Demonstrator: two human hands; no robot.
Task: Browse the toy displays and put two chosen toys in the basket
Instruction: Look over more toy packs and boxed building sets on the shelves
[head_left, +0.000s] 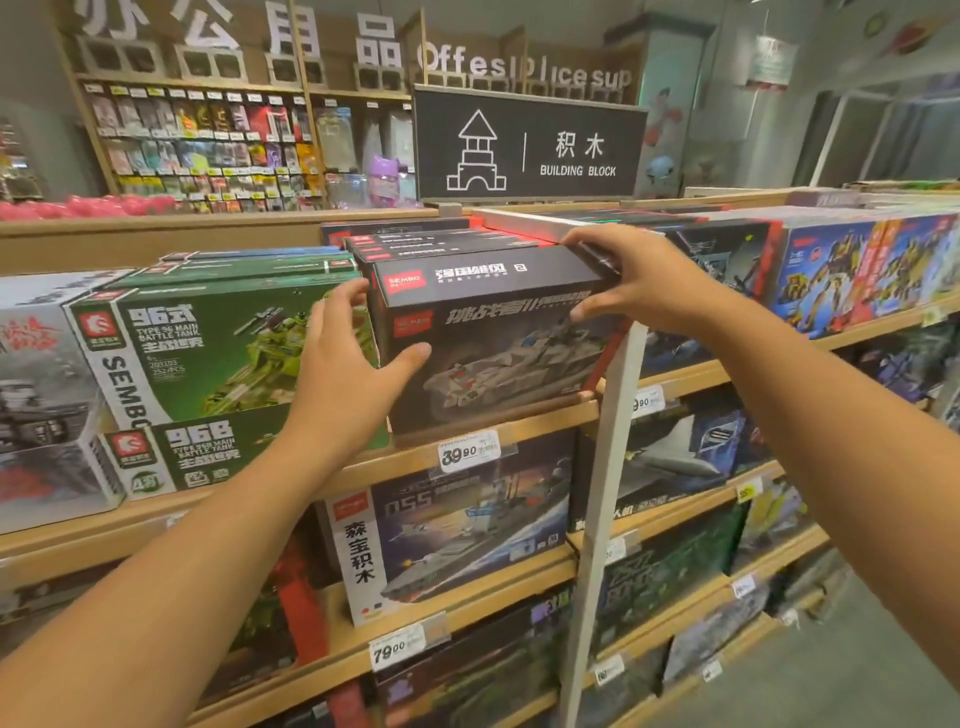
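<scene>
So we're early in this one, I'd say. No basket anywhere in view, so there's no way to tell if a toy has gone in yet; going by what shows, both picks could well be left to do.

Right now both hands are on the black tank box (493, 338) in the middle of the frame, top shelf (519, 421) of the building-block aisle. The left hand (343, 374) is at the box's left edge, thumb across the front face and fingers reaching round the side. The right hand (639, 291) pinches the upper right corner, fingers over the top, thumb on the front. Fingers of both are grasping that box. It's still sitting on the shelf at the front of a row of the same boxes, just above the 39.90 price tag (467, 453).

As for containers: the shelves are it. Green tank boxes (208, 358) stacked at centre left, a warship box (457, 530) one shelf down, robot sets (852, 275) at the right. The Building Block sign (530, 145) stands up top.

Left, by my guess: lift it out, find the basket, then choose a second one.
</scene>
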